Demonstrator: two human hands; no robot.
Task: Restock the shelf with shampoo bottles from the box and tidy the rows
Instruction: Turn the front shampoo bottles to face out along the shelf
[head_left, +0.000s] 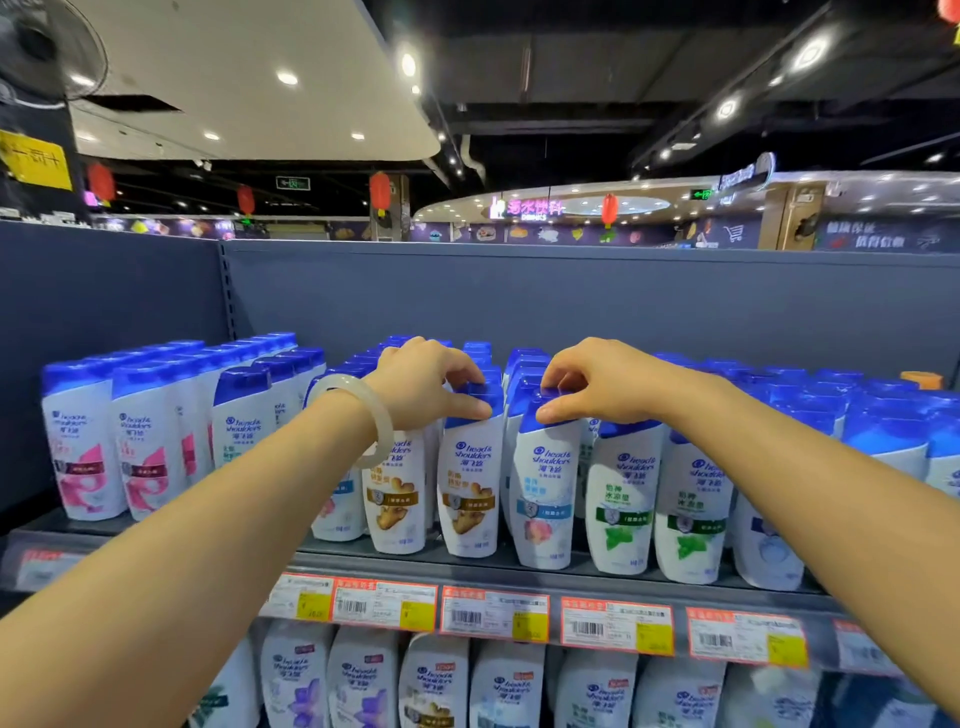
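While both arms reach over the shelf (519, 574), the head view shows the left hand (426, 384) pinching the blue cap of a ginger-label bottle (470, 483) between thumb and curled fingers, a narrow grip closed on the cap. Just beside it, the right hand (597, 382) pinches the cap of a blue-label bottle (545, 493) in the same way. Both bottles stand upright at the front edge of the top shelf, touching their neighbours.

Rows of white shampoo bottles (631, 499) with glossy, curved bodies and rounded blue caps fill the shelf: pink-label ones (85, 447) at the left, green mint-label ones to the right. A smooth, pale, translucent bangle (363, 410) circles the left wrist. Orange-edged price tags (493, 616) with barcodes and yellow patches run along the shelf's front rail. On the lower shelf (363, 680) more white bottles stand, some with purple flower labels. A flat grey back panel (571, 296) rises behind the rows.
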